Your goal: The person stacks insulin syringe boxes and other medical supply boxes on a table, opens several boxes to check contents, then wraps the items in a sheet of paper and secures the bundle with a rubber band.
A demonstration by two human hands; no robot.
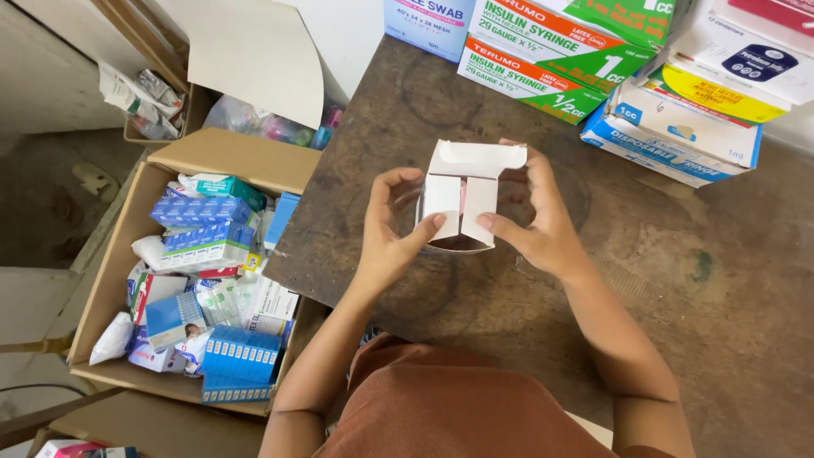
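Observation:
A small white cardboard box (462,199) stands on the dark brown table (661,288), its top flaps folded up and partly open. My left hand (386,229) grips its left side, thumb pressing the left flap. My right hand (534,212) holds the right side, thumb on the right flap and fingers curled behind the raised back flap. Something pinkish shows in the gap between the flaps.
Green-and-white, blue-and-white and yellow-labelled boxes (644,68) are stacked along the table's far edge. Left of the table on the floor sits an open cardboard carton (110,271) full of small blue and white packages. A second carton (153,93) stands behind it.

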